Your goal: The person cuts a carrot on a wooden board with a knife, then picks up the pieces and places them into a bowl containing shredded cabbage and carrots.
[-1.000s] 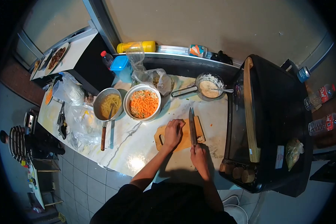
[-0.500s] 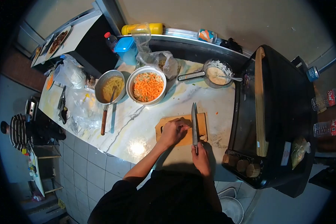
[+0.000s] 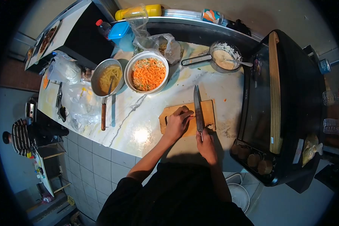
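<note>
My right hand [image 3: 206,147] is wrapped round the handle of a long knife [image 3: 199,109], whose blade points away from me over the wooden cutting board [image 3: 170,112]. My left hand [image 3: 178,123] rests on the board, left of the blade, its fingers pinched on something small that is mostly hidden. Small dark and pale scraps [image 3: 210,127] lie on the board, right of the knife. Beyond the board stand a white bowl [image 3: 127,77] of shredded orange and pale food and a pot [image 3: 95,83] of pale strips in liquid.
A pan [image 3: 214,67] with batter and a spoon stands at the back. Plastic bags [image 3: 79,105] lie on the left, a blue-lidded container [image 3: 125,39] behind. A large black oven [image 3: 301,98] borders the right. Another person [image 3: 22,137] is far left.
The view has shifted, so the counter items appear higher and the board further right. Both hands stay at the board, and the knife is still in my right hand.
</note>
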Action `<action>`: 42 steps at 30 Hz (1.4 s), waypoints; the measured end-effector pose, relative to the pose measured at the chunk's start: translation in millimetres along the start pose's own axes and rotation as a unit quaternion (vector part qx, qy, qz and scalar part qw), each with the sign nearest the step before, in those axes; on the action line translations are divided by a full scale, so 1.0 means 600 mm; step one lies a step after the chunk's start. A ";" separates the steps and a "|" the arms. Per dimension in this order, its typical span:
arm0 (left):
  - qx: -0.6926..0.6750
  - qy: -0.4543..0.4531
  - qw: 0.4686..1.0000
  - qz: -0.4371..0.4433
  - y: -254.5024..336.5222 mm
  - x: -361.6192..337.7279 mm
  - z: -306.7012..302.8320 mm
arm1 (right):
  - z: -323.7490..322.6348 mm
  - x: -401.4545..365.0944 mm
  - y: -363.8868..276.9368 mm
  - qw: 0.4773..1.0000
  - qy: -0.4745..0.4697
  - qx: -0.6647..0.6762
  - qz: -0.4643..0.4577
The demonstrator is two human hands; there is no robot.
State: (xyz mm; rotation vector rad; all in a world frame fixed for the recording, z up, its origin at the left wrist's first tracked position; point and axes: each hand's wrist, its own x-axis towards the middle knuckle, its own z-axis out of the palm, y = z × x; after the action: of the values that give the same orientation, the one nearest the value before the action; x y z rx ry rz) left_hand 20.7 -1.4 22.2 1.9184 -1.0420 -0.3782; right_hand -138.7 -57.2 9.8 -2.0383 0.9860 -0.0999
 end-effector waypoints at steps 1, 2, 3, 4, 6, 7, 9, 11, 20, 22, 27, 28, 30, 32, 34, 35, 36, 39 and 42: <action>-0.001 -0.003 1.000 -0.002 -0.005 -0.006 0.004 | 0.000 -0.002 -0.002 1.000 -0.010 -0.014 0.005; 0.005 0.004 1.000 0.019 -0.014 -0.013 0.010 | -0.001 -0.004 -0.006 0.999 -0.020 -0.027 0.010; 0.012 0.011 0.999 0.041 -0.018 -0.015 0.011 | -0.003 -0.006 -0.011 0.999 -0.021 -0.026 0.013; 0.012 0.007 0.999 0.040 -0.022 -0.015 0.013 | -0.005 -0.009 -0.017 0.999 -0.019 -0.026 0.024; -0.014 0.010 0.999 0.040 -0.026 -0.014 0.015 | 0.000 -0.013 -0.014 0.999 -0.016 -0.024 0.039; -0.015 0.005 0.999 0.042 -0.027 -0.012 0.015 | 0.007 -0.013 -0.005 0.997 -0.025 -0.042 0.055; -0.028 -0.014 0.999 0.030 -0.027 -0.009 0.010 | 0.006 -0.014 -0.006 0.995 -0.032 -0.058 0.073; -0.029 -0.021 0.999 0.035 -0.023 -0.008 0.003 | -0.004 -0.015 -0.022 0.993 -0.050 -0.060 0.091; -0.023 -0.036 0.997 0.063 -0.011 -0.013 -0.002 | 0.011 -0.021 -0.015 0.998 -0.007 0.006 0.057; -0.015 -0.034 0.997 0.074 -0.009 -0.011 -0.005 | 0.003 -0.019 -0.020 0.999 -0.011 0.008 0.053; -0.025 -0.013 0.999 0.031 -0.014 -0.012 0.008 | -0.010 -0.012 -0.022 0.999 -0.015 0.031 0.035; -0.025 -0.014 0.999 0.031 -0.012 -0.014 0.010 | -0.007 -0.012 -0.019 0.999 -0.007 0.031 0.038; -0.014 0.006 0.999 0.033 -0.009 -0.015 0.011 | 0.000 -0.014 -0.016 0.999 0.000 0.032 0.041; -0.013 0.010 0.999 0.032 -0.014 -0.019 0.014 | 0.005 -0.020 -0.014 0.999 0.007 0.025 0.038; -0.013 0.013 0.999 0.030 -0.014 -0.022 0.014 | 0.009 -0.025 -0.014 0.998 -0.007 0.016 0.055; -0.010 0.008 0.999 0.033 -0.014 -0.022 0.013 | 0.010 -0.026 -0.015 0.997 -0.020 0.006 0.071; -0.006 0.002 0.999 0.035 -0.013 -0.023 0.012 | 0.010 -0.027 -0.016 0.997 -0.021 0.007 0.071; 0.006 -0.007 0.999 0.052 -0.017 -0.026 0.006 | 0.008 -0.025 -0.020 0.996 -0.036 0.005 0.086; 0.006 0.002 0.998 0.066 -0.022 -0.029 0.009 | 0.011 -0.025 -0.022 0.995 -0.042 0.009 0.094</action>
State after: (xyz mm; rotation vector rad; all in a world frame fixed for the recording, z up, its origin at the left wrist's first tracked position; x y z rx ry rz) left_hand 13.8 12.5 5.9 1.8479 -1.1632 -0.2926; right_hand -138.4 -38.1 19.3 -1.9070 1.1133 0.0753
